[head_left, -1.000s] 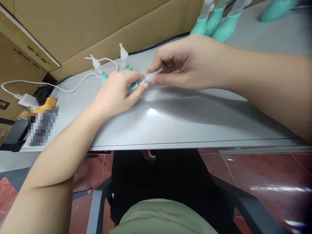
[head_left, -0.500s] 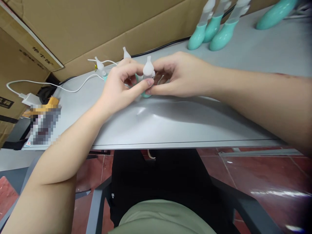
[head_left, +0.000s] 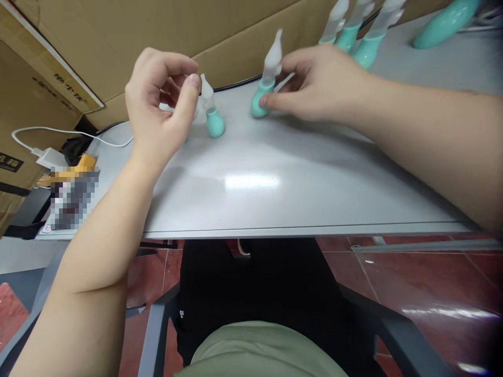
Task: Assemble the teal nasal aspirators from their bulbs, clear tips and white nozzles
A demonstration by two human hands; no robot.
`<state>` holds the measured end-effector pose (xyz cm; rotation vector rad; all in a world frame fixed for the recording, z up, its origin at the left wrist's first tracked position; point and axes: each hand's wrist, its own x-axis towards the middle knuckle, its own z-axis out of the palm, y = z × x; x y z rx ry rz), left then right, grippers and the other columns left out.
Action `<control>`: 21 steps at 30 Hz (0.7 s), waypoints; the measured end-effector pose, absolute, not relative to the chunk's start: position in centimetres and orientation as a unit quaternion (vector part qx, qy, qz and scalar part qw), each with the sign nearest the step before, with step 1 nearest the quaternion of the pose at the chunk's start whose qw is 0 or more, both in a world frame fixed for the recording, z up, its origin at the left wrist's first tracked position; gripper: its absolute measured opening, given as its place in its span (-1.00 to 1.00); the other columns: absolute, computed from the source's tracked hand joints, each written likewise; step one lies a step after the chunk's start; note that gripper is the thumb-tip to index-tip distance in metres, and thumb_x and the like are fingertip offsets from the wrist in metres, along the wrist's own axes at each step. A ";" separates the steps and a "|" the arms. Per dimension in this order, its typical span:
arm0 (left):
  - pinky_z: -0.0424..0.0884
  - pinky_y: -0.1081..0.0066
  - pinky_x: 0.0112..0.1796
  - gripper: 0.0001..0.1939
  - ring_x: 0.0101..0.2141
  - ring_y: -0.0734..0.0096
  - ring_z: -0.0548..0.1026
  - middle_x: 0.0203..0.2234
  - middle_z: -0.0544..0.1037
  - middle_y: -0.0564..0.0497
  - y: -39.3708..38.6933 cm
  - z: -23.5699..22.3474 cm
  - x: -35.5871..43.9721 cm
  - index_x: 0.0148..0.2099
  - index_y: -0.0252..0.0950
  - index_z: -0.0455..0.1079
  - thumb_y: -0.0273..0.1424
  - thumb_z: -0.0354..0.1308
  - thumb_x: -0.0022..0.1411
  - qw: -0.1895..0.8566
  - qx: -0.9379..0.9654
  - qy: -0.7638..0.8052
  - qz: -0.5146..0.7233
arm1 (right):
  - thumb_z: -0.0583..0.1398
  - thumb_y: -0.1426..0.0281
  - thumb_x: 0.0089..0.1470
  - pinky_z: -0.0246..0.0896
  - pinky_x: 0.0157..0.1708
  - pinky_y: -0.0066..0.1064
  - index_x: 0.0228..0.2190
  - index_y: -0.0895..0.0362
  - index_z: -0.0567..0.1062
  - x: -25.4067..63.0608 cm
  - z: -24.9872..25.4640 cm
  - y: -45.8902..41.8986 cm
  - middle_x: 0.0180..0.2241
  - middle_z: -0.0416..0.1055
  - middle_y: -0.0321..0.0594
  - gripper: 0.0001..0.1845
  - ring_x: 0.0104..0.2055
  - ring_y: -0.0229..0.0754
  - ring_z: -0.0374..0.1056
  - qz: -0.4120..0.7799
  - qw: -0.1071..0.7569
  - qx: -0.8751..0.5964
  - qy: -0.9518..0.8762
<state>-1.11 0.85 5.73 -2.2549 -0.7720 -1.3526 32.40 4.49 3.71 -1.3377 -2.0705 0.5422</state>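
My right hand (head_left: 314, 84) holds a nasal aspirator (head_left: 262, 99) with a teal bulb, clear tube and white tip. Its thumb lies against the bulb, and its other fingers are behind; the aspirator leans slightly, its bulb close to the table. To the left, my left hand (head_left: 161, 99) is raised over the tabletop, loosely curled, with a gap between thumb and forefinger and nothing seen in it. Just right of it, a second nasal aspirator (head_left: 215, 123) stands on its bulb. Another is mostly hidden behind the left hand.
Several more teal aspirators (head_left: 366, 52) stand at the back right, partly behind my right hand. A teal bulb (head_left: 446, 26) lies farther right. Cardboard (head_left: 157, 26) lines the back of the grey table (head_left: 314, 199). At left are a white charger (head_left: 49, 158) with cable and a yellow object (head_left: 84, 165).
Both hands were together on one aspirator, turning it upright. Now the left hand has let go and moved up and left; the right hand has carried the aspirator back and slightly right.
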 end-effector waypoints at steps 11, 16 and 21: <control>0.60 0.06 -0.14 -0.39 -0.14 0.44 0.50 0.07 0.65 0.03 3.1 5.1 -3.4 0.27 -0.04 0.54 0.26 -0.13 0.94 0.216 -0.804 -0.339 -0.439 | 0.55 0.19 0.42 0.64 0.44 0.20 0.32 0.02 0.73 31.8 4.4 4.5 0.30 0.77 0.03 -0.46 0.35 0.28 0.71 0.134 0.142 -0.570 -0.798; 0.71 -0.01 -0.08 -0.39 -0.03 0.32 0.53 0.18 0.70 0.08 4.6 7.8 -8.0 0.30 0.01 0.61 0.35 0.08 0.82 0.175 -0.818 -0.422 -0.350 | 0.54 -0.02 0.45 0.60 0.49 0.32 0.50 0.05 0.65 32.3 4.4 4.7 0.43 0.69 0.14 -0.22 0.47 0.45 0.65 0.102 0.080 -0.590 -0.797; 0.73 -0.17 0.18 -0.15 0.29 0.04 0.57 0.35 0.73 0.10 4.4 8.3 -11.6 0.44 0.13 0.64 0.61 0.09 0.64 0.118 -0.837 -0.422 -0.328 | 0.50 -0.11 0.49 0.53 0.59 0.35 0.62 0.04 0.55 32.6 4.3 4.6 0.52 0.62 0.20 -0.09 0.61 0.52 0.56 0.090 0.055 -0.596 -0.796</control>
